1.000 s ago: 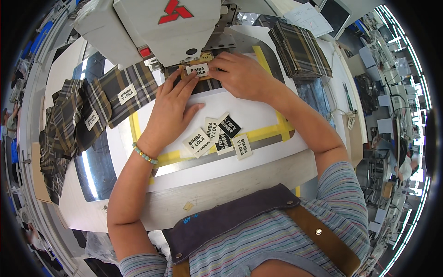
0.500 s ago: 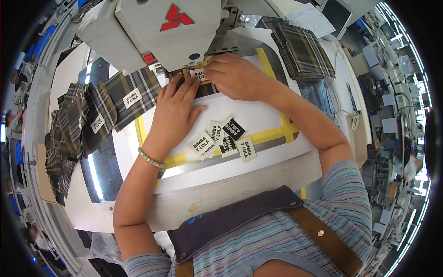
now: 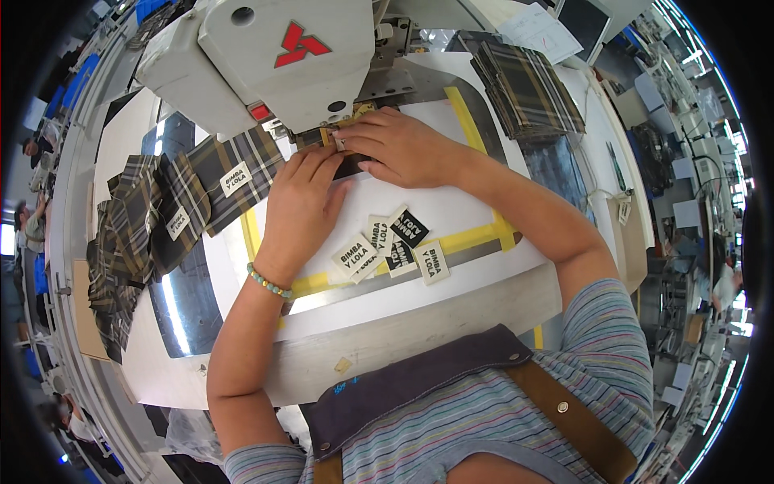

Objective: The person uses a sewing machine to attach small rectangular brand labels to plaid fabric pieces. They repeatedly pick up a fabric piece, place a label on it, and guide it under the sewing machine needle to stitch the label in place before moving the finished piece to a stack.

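Under the head of a white sewing machine (image 3: 290,64), both hands meet at a small white fabric label (image 3: 339,145), mostly covered by fingers. My left hand (image 3: 302,202), a beaded bracelet at its wrist, lies with fingers stretched forward and their tips beside the label. From the right, my right hand (image 3: 407,149) bends its fingers and pinches the label's edge. A dark fabric piece (image 3: 349,166) shows below the fingertips. Nearer me, several loose white labels (image 3: 353,256) and black labels (image 3: 409,228) overlap on a white sheet edged with yellow tape (image 3: 468,235).
Plaid fabric pieces (image 3: 246,153) bearing sewn-on white labels trail off to the left in a crumpled heap. A neat stack of plaid pieces (image 3: 528,89) sits at the back right, near a paper sheet (image 3: 542,34) and a monitor (image 3: 582,28). Thread snips (image 3: 616,167) lie at the right.
My right hand has come slightly down and toward me, and its fingers now cover most of the label that showed before. My left fingertips have drawn closer to it.
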`<state>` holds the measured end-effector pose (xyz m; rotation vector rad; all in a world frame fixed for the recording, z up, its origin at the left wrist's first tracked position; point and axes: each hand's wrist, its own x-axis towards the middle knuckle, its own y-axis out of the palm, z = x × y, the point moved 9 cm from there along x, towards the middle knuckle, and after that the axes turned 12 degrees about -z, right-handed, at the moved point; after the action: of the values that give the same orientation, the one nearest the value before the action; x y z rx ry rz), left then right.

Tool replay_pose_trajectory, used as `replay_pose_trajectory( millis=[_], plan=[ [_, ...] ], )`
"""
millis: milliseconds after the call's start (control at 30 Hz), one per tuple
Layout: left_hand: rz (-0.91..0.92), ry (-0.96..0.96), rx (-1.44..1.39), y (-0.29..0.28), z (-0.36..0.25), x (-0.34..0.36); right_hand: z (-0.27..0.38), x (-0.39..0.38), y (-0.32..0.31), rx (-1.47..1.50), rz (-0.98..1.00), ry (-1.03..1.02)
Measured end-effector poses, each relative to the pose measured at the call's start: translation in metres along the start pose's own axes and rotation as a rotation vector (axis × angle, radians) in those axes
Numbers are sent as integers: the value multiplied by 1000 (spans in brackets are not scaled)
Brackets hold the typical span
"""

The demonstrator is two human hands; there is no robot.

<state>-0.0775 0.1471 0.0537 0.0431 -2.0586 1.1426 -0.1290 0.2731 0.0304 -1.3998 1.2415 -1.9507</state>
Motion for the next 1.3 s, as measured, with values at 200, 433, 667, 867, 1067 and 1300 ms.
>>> replay_pose_trajectory(
  millis=[200,433,667,867,1067,1300],
  plan=[
    [9,-35,105,0,19,-5,-16,-5,-6,253,-102,162],
    [146,39,160,-2,16,-6,-16,-4,-9,245,-131,166],
    [191,65,161,-1,18,-6,-11,-5,-10,170,-151,87],
    [194,72,160,-3,18,-7,-10,-5,-10,173,-143,81],
    [210,55,147,-4,18,-9,-11,-5,-9,179,-95,119],
    [234,46,151,-6,19,-11,-10,-5,-10,185,-90,116]
  ],
)
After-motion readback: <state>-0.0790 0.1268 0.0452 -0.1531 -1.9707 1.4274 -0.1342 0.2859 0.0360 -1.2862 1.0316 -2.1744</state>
